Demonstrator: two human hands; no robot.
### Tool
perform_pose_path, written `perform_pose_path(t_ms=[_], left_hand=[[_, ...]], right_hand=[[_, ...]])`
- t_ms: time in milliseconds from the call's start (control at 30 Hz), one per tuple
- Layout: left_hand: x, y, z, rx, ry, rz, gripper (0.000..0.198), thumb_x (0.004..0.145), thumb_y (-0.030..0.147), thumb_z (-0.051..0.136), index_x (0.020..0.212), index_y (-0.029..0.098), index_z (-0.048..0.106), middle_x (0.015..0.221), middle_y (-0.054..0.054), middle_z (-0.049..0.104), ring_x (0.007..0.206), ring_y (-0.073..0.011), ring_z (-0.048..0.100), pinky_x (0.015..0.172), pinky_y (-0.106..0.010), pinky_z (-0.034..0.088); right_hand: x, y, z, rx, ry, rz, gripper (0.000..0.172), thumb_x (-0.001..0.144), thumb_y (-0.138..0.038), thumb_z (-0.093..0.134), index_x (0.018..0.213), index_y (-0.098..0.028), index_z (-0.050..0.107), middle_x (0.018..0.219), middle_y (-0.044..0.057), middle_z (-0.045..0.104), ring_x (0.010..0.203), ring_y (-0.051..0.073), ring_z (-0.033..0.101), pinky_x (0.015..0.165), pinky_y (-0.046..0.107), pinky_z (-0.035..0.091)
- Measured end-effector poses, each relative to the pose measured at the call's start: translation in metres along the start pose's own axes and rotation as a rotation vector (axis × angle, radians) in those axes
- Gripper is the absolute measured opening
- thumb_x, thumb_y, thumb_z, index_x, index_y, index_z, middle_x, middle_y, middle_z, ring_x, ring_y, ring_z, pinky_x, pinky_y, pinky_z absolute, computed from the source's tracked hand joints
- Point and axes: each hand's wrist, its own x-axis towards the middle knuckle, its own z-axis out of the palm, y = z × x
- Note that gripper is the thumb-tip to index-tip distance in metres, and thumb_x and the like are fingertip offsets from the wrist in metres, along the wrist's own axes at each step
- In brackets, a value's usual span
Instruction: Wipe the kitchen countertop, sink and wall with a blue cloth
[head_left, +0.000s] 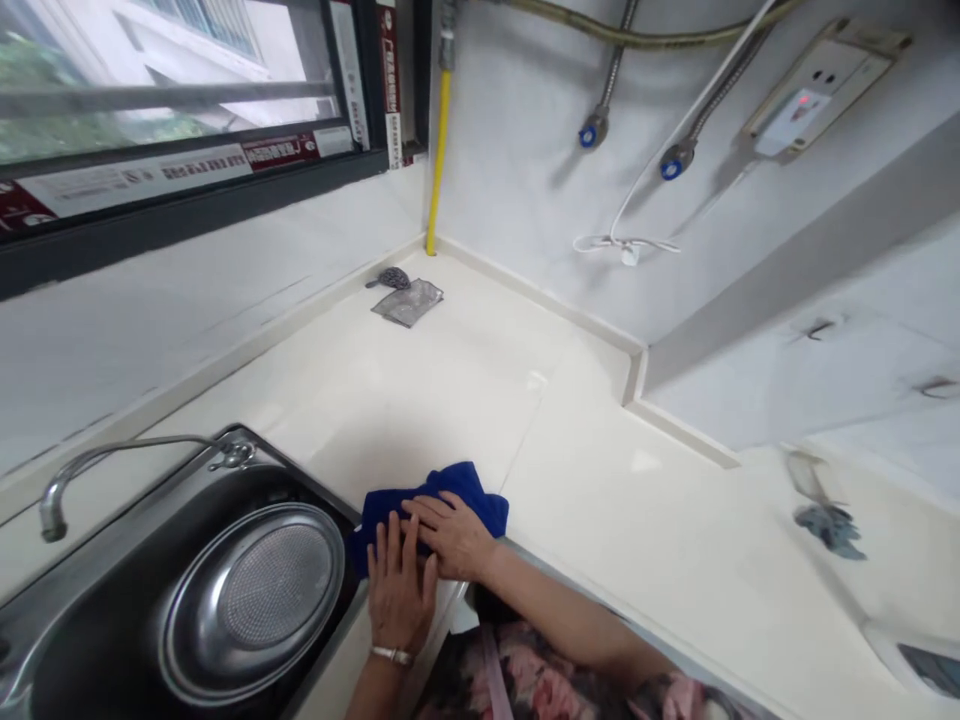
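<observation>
A dark blue cloth (465,490) lies bunched on the pale countertop (450,390), beside the sink's right edge. My left hand (401,590) rests on its left part, palm down with fingers stretched out. Across its middle lies my right hand (454,535), also flat, its fingers extended toward the left hand. The two hands touch or nearly touch, and neither is wrapped around the cloth. Part of the cloth is hidden under them.
At left is a sink (112,620) holding a round metal strainer (277,585), with a curved faucet (112,450) above. A grey rag (409,303) and a dark scrubber (394,278) lie in the back corner, near a yellow pipe (439,160). A grey-blue crumpled item (831,530) is at right.
</observation>
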Motion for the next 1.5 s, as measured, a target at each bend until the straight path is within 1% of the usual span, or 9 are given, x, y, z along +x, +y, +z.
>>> perform_pose_path(t_ms=[133, 267, 400, 500, 733, 967, 1200, 1400, 1500], left_hand=[[0.035, -0.004, 0.014, 0.092, -0.038, 0.128, 0.073, 0.1, 0.035, 0.048, 0.162, 0.022, 0.013, 0.164, -0.022, 0.027, 0.151, -0.041, 0.026, 0.117, -0.067, 0.035], [0.114, 0.004, 0.039, 0.079, -0.224, 0.297, 0.056, 0.103, 0.025, 0.035, 0.158, 0.019, 0.03, 0.162, -0.017, 0.035, 0.15, -0.0321, 0.033, 0.121, -0.056, 0.034], [0.185, 0.031, 0.069, 0.023, -0.483, 0.324, 0.056, 0.102, 0.023, 0.03, 0.156, 0.011, 0.032, 0.163, -0.016, 0.034, 0.152, -0.0303, 0.029, 0.124, -0.054, 0.028], [0.205, 0.059, 0.091, -0.016, -0.556, 0.378, 0.057, 0.101, 0.022, 0.03, 0.156, 0.01, 0.031, 0.164, -0.016, 0.03, 0.153, -0.0302, 0.025, 0.126, -0.055, 0.023], [0.182, 0.082, 0.102, -0.09, -0.617, 0.593, 0.056, 0.102, 0.025, 0.029, 0.157, 0.016, 0.031, 0.165, -0.011, 0.031, 0.154, -0.0266, 0.023, 0.127, -0.051, 0.02], [0.144, 0.054, 0.08, -0.112, -0.626, 0.702, 0.054, 0.102, 0.022, 0.031, 0.156, 0.018, 0.034, 0.163, -0.008, 0.035, 0.153, -0.024, 0.026, 0.127, -0.047, 0.021], [0.098, 0.032, 0.053, -0.109, -0.557, 0.732, 0.057, 0.101, 0.019, 0.034, 0.158, 0.02, 0.029, 0.161, -0.008, 0.039, 0.152, -0.0213, 0.029, 0.125, -0.043, 0.027], [0.058, 0.01, 0.04, -0.081, -0.434, 0.745, 0.055, 0.1, 0.016, 0.032, 0.155, 0.015, 0.035, 0.156, -0.01, 0.047, 0.147, -0.0214, 0.039, 0.121, -0.04, 0.033], [0.04, -0.005, 0.036, -0.036, -0.284, 0.703, 0.061, 0.1, 0.016, 0.033, 0.16, 0.017, 0.022, 0.154, -0.011, 0.049, 0.144, -0.0233, 0.044, 0.118, -0.041, 0.037]], right_hand=[[0.003, 0.032, -0.009, -0.04, 0.04, 0.074, 0.05, 0.104, -0.042, 0.046, 0.15, -0.023, 0.047, 0.16, 0.01, 0.044, 0.147, 0.024, 0.036, 0.12, 0.052, 0.028], [0.003, 0.085, -0.04, -0.127, 0.078, 0.213, 0.057, 0.1, -0.044, 0.052, 0.153, -0.023, 0.044, 0.162, 0.01, 0.041, 0.151, 0.027, 0.031, 0.125, 0.059, 0.01], [-0.012, 0.132, -0.07, -0.173, 0.085, 0.353, 0.056, 0.103, -0.045, 0.045, 0.155, -0.026, 0.04, 0.165, 0.007, 0.035, 0.152, 0.026, 0.029, 0.125, 0.061, 0.003], [-0.036, 0.15, -0.075, -0.195, 0.096, 0.465, 0.057, 0.103, -0.046, 0.042, 0.156, -0.024, 0.038, 0.167, 0.008, 0.031, 0.153, 0.026, 0.027, 0.125, 0.057, 0.008], [-0.092, 0.126, -0.053, -0.23, 0.205, 0.618, 0.057, 0.102, -0.047, 0.042, 0.153, -0.02, 0.043, 0.166, 0.013, 0.032, 0.149, 0.028, 0.031, 0.116, 0.051, 0.023], [-0.1, 0.07, -0.03, -0.208, 0.232, 0.629, 0.051, 0.104, -0.041, 0.037, 0.149, -0.019, 0.047, 0.161, 0.014, 0.04, 0.143, 0.029, 0.036, 0.109, 0.047, 0.028], [-0.11, 0.039, -0.009, -0.163, 0.241, 0.566, 0.047, 0.104, -0.039, 0.039, 0.146, -0.024, 0.054, 0.156, 0.01, 0.049, 0.138, 0.029, 0.042, 0.105, 0.046, 0.03], [-0.103, 0.007, 0.002, -0.103, 0.26, 0.547, 0.043, 0.101, -0.041, 0.046, 0.137, -0.024, 0.06, 0.15, 0.009, 0.055, 0.134, 0.028, 0.046, 0.104, 0.047, 0.03], [-0.089, 0.0, 0.01, -0.09, 0.275, 0.498, 0.042, 0.098, -0.042, 0.049, 0.134, -0.024, 0.06, 0.149, 0.009, 0.056, 0.131, 0.027, 0.048, 0.102, 0.048, 0.03]])
